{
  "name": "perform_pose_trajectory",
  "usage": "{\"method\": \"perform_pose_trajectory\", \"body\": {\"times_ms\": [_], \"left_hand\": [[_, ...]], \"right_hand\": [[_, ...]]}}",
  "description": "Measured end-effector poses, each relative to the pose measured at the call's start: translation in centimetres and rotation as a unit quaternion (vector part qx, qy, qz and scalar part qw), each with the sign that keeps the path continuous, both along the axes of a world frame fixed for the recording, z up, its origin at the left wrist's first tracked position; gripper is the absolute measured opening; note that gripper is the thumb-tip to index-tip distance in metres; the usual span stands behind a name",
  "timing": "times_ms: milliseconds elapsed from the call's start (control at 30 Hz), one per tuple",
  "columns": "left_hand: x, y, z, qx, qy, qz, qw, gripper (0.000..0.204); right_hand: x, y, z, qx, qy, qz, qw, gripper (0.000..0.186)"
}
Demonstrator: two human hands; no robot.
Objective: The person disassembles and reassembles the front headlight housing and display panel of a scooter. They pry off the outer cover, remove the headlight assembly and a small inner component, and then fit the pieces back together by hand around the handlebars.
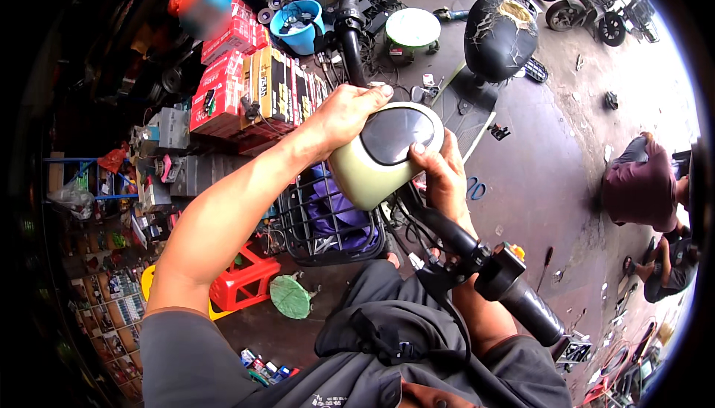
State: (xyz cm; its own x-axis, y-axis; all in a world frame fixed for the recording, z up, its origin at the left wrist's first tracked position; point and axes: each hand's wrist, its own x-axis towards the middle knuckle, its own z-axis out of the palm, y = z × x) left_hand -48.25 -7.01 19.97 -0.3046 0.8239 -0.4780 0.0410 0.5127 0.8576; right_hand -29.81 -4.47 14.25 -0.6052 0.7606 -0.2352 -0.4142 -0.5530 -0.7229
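Between my hands is a pale green scooter dashboard housing (350, 173) with a dark, glossy display (392, 137) on its top. My left hand (347, 115) grips its far left side, thumb along the rim. My right hand (445, 179) holds the right side, thumb on the display's edge and fingers curled behind. The housing sits at the middle of a black handlebar (447, 228). One rubber grip (530, 311) lies at the lower right, the other (348, 7) at the top. Dark cables run below the housing, partly hidden. A black wire basket (294, 218) with purple cloth (335, 211) is at the left.
Left stand stacked battery cartons (268, 84), a blue bucket (298, 27) and a red stool (242, 283). A cracked black scooter seat (500, 39) and a round white-topped stool (412, 28) are beyond. Two people (642, 185) are at the far right. Small parts litter the floor.
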Motion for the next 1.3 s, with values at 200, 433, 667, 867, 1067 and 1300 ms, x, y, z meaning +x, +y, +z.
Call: {"method": "perform_pose_trajectory", "body": {"times_ms": [200,433,667,867,1067,1300], "left_hand": [[-0.9,-0.4,-0.9,0.051,0.098,0.067,0.992,0.047],[2.9,-9.8,-5.8,0.251,0.038,0.305,0.918,0.039],[8.3,-16.7,-10.2,0.285,-0.178,0.307,0.891,0.057],[9.8,-14.4,-9.1,0.367,-0.05,0.257,0.893,0.111],[7.2,-10.9,-7.5,0.357,0.224,0.218,0.881,0.129],[6.4,-11.1,-7.1,0.363,0.197,0.2,0.889,0.127]], "right_hand": [[-0.4,0.0,-0.9,0.032,-0.018,0.003,0.999,0.061],[0.8,1.6,-1.3,0.032,0.023,0.061,0.997,0.056],[2.3,4.2,0.8,0.041,-0.067,0.22,0.972,0.07],[2.7,6.6,1.6,0.023,-0.115,0.314,0.942,0.069],[3.3,7.2,1.1,0.361,-0.369,0.33,0.79,0.067],[-0.1,6.2,5.9,0.372,-0.335,0.229,0.835,0.055]]}}
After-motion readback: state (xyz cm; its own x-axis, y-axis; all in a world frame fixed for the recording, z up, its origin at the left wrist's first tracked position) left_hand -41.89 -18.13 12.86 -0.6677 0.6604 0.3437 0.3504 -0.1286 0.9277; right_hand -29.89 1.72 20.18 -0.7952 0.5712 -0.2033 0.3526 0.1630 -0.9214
